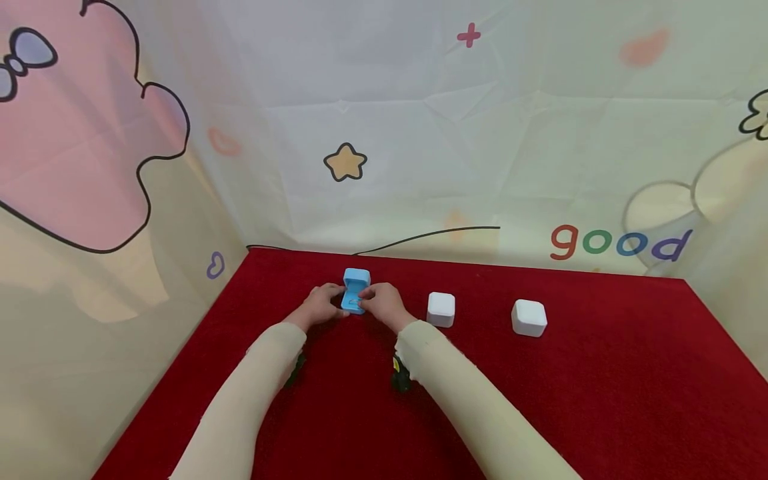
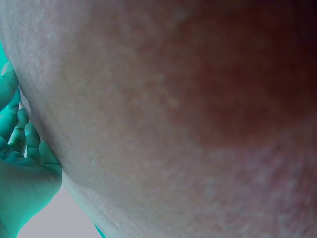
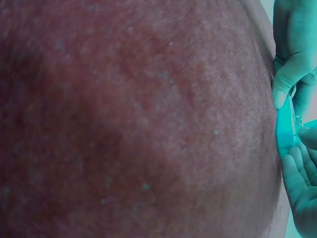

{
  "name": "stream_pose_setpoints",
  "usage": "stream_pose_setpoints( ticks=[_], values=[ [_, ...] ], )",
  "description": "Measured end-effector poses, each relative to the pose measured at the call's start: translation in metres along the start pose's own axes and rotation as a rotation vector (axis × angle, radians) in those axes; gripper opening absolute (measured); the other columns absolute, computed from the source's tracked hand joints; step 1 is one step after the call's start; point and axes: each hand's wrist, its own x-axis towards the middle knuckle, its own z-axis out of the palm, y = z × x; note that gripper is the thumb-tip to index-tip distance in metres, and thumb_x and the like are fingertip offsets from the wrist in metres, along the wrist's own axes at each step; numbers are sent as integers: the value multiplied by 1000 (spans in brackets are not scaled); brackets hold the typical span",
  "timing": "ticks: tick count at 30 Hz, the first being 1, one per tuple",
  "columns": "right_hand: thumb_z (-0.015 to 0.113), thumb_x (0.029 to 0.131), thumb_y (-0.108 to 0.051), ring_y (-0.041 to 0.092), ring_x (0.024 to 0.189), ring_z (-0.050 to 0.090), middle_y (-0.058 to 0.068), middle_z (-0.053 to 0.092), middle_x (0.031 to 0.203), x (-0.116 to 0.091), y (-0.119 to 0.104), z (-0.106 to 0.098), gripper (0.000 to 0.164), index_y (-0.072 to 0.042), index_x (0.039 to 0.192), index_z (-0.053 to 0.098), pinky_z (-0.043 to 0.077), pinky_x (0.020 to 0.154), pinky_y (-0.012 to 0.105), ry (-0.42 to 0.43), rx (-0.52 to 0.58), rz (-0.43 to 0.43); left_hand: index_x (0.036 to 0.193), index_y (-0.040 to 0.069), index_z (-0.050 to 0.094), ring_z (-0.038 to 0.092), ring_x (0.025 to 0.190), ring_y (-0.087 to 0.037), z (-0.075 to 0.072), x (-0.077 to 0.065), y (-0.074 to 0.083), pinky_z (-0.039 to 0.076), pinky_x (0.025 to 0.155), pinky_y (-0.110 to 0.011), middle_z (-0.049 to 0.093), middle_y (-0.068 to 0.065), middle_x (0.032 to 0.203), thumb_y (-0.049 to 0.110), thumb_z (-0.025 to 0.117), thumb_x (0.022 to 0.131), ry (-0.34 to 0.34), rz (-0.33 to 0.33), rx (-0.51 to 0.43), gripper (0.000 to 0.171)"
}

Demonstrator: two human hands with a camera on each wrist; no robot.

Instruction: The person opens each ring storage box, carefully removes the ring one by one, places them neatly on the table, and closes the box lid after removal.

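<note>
On the red fabric-covered tabletop (image 1: pixel 354 407), the left hand (image 1: pixel 319 306) gripped an open light-blue square box (image 1: pixel 357 283); the right hand (image 1: pixel 386 305) reached to a small silvery ring (image 1: pixel 353 302) inside, whether pinching I could not tell. Handling this ring seemed the step; next called for steadiness.

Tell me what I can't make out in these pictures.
Head: details of the small item in the blue box; too tiny.
Head: insides of the two white boxes, hidden by closed tops.
Left wrist: what the large surface is; too blurred.
Right wrist: the rest of the box, hidden by fingers.
</note>
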Motion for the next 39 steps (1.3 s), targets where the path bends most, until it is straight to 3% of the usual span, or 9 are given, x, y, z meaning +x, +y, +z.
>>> stream_pose_setpoints(
  ticks=[12, 39],
  values=[
    [69, 97, -8, 28, 107, 69, 18, 77, 117, -2, 3, 6, 23, 3, 116, 76, 61, 90, 35, 33, -119, -64, 150, -2, 48, 40, 140, -41, 5, -2, 3, 44, 115, -51, 46, -24, 154, 15, 71, 95, -12, -24, -28, 62],
    [68, 97, -10, 21, 87, 67, 13, 80, 100, 3, 0, 8, 17, 2, 104, 80, 57, 74, 27, 61, -202, -109, 151, -3, 46, 39, 142, -43, -1, -1, 3, 43, 116, -52, 45, -24, 155, 13, 70, 95, -4, -22, -17, 63]
  ],
)
